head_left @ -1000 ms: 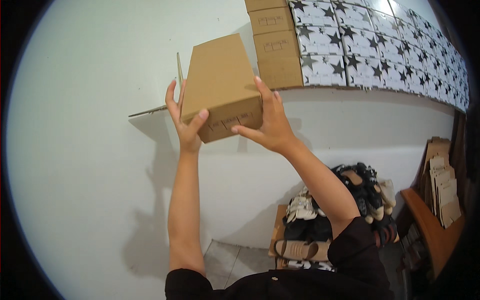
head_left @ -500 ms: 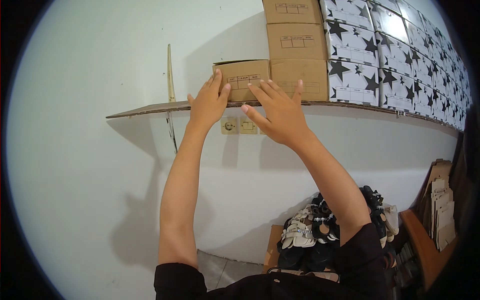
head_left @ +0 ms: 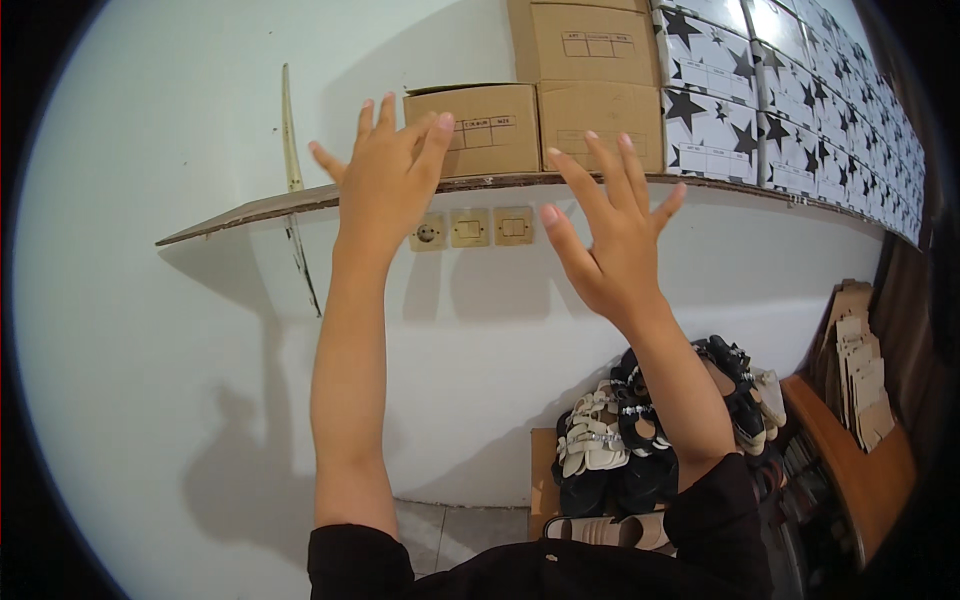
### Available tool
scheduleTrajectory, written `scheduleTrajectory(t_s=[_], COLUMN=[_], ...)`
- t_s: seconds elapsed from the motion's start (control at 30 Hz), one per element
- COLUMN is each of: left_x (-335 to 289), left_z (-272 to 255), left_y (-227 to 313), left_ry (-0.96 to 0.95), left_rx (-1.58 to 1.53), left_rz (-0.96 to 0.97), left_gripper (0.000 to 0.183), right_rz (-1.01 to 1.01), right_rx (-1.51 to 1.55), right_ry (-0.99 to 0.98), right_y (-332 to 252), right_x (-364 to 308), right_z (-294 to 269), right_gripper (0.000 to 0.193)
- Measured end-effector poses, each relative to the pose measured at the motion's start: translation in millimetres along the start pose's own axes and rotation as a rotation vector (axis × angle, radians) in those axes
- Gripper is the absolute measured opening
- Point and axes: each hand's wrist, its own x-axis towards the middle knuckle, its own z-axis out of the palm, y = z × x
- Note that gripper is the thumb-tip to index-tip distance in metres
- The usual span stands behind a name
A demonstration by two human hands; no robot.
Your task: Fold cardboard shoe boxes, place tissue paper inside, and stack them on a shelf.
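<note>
Your left hand and right hand, both spread wide and empty, have released the brown box; it now rests at the shelf front edge.

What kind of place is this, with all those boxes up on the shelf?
Probably a shoe shop's stockroom. Plain cardboard boxes and star-printed boxes are stacked along a wall shelf, and a pile of sandals sits below on the floor.

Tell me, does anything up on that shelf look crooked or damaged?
The shelf has a ragged, tapering left end. The small brown box sits lower than its stacked neighbours, its top flap slightly raised. Both hands, left hand and right hand, are empty.
</note>
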Motion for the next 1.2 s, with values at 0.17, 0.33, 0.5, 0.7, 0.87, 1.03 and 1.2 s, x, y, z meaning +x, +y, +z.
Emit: scheduleTrajectory(t_s=[0.17, 0.33, 0.5, 0.7, 0.87, 1.03, 1.2], left_x=[-97, -235, -335, -417, -442, -462, -487], left_z=[-3, 74, 110, 124, 117, 124, 103], left_y=[11, -2, 27, 92, 183, 307, 425], left_ry=[0.316, 0.587, 0.025, -0.615, -0.738, -0.713, -0.748], left_rx=[-0.368, -0.752, -0.888, -1.03, -1.171, -1.262, -1.381], left_rz=[0.171, 0.424, 0.117, -0.204, -0.116, -0.08, -0.064], left_gripper=[0.041, 0.039, 0.035, 0.039, 0.035, 0.027, 0.021], right_rz=[0.128, 0.147, 0.594, 1.022, 1.18, 1.174, 1.158], right_rx=[0.025, 0.006, -0.037, -0.376, -0.652, -0.721, -0.777], right_ry=[0.039, 0.103, -0.104, -0.214, 0.099, 0.082, 0.158], right_y=[0, 11, -15, -51, -51, -11, 34], right_x=[-63, -164, -287, -394, -418, -432, -436], right_z=[-36, -75, -143, -285, -386, -485, -563], right_gripper=[0.04, 0.038, 0.041, 0.039, 0.036, 0.031, 0.024])
